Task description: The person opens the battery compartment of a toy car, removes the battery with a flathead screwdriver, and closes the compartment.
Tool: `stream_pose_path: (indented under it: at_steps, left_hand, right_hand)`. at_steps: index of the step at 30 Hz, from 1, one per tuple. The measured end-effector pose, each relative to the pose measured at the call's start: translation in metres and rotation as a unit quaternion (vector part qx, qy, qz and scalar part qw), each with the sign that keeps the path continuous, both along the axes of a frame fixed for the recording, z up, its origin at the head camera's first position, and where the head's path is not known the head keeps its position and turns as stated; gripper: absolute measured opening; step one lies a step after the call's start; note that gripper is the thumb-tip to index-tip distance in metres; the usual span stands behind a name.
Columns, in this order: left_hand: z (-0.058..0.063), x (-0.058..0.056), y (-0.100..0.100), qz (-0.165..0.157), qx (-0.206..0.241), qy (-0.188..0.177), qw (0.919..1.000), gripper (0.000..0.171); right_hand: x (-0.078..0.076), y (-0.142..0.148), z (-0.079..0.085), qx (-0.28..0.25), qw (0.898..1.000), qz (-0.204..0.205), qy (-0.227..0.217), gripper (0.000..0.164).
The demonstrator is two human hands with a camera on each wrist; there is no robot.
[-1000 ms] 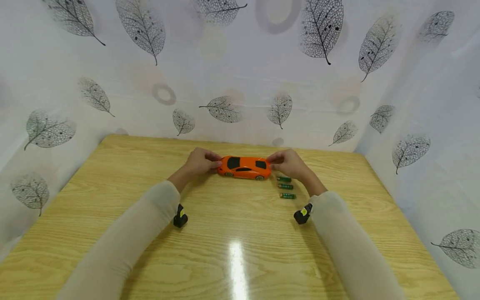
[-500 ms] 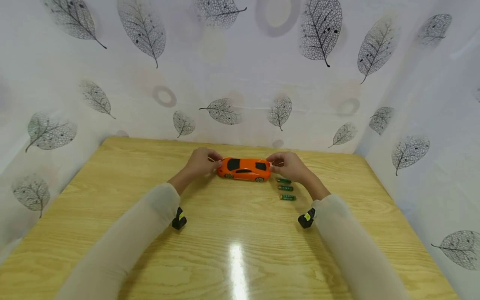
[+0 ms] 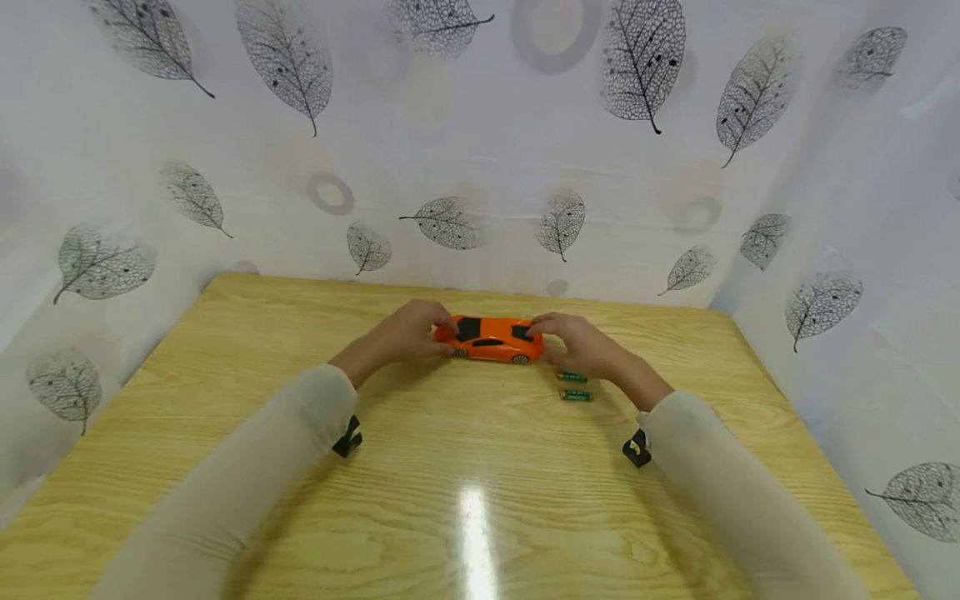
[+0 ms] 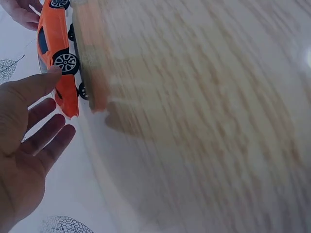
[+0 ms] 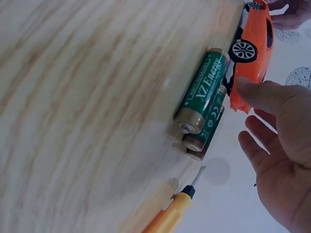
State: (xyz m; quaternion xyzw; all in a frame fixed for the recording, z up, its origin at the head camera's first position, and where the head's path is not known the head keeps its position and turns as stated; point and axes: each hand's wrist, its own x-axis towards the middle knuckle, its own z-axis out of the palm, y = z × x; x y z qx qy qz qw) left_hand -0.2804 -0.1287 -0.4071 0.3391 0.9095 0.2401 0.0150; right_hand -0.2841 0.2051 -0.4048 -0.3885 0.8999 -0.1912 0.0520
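Note:
An orange toy car [image 3: 491, 340] with dark windows stands lengthwise on the wooden table. Around its left end is my left hand [image 3: 408, 332], index finger over the windscreen and thumb low by the front wheel. My right hand [image 3: 588, 346] holds the other end, fingertips over the rear window. The right wrist view shows its thumb [image 5: 260, 94] against the car's side behind the wheel, the lower fingers loose. In the left wrist view the lower left fingers [image 4: 46, 138] hang free below the car. Green batteries [image 5: 204, 92] lie beside the right hand, which hides one from the head view.
A yellow-handled screwdriver [image 5: 171, 211] lies near the batteries, seen only in the right wrist view. Behind the table [image 3: 420, 500] hangs a white leaf-printed cloth [image 3: 480, 125], with more of it at both sides. Black wrist cameras [image 3: 637, 448] sit below the sleeves.
Both hands have shifted from pinching the car's tips to reaching over its top and near side. The right hand now covers the farthest battery. The car stays in nearly the same place.

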Motion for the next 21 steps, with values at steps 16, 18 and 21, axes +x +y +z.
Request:
stream_pose_path:
  at_steps: [16,18,21]
  left_hand:
    - [-0.004,-0.004,-0.002,0.009,0.004,-0.011,0.9999,0.023]
    - [-0.003,-0.005,-0.003,0.002,0.009,-0.011,0.9999,0.022]
    - [-0.003,-0.007,-0.004,-0.012,0.028,-0.014,0.9994,0.021]
  right_hand:
    - [0.021,-0.009,0.002,0.003,0.997,0.044,0.064,0.029]
    - [0.027,-0.009,0.002,0.003,0.995,0.056,0.082,0.031]
    - [0.038,-0.01,0.001,0.006,0.989,0.08,0.128,0.032]
